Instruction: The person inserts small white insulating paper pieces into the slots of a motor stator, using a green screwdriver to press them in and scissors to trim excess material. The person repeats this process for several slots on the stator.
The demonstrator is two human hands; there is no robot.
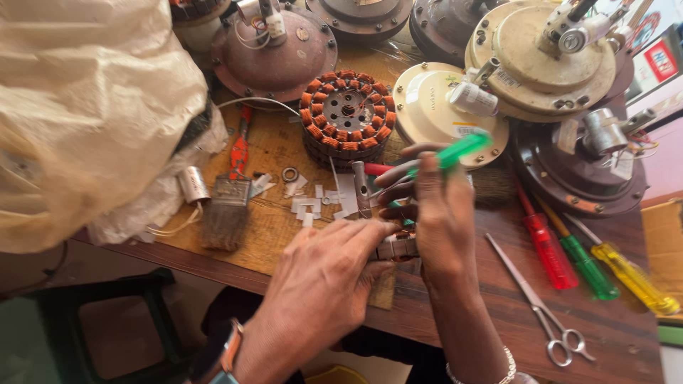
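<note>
While the left hand (324,281) pins the small metal part (398,247) to the surface (498,299), the right hand (434,206) grips a green screwdriver (455,151), handle pointing far-right.

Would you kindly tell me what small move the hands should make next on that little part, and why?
Probably steady the small metal part with the left hand and ease the tool tip into it. The right hand already grips the green-handled tool, angled down towards the part; the tip itself is hidden behind the fingers, so a slow, braced push seems safest.
</note>
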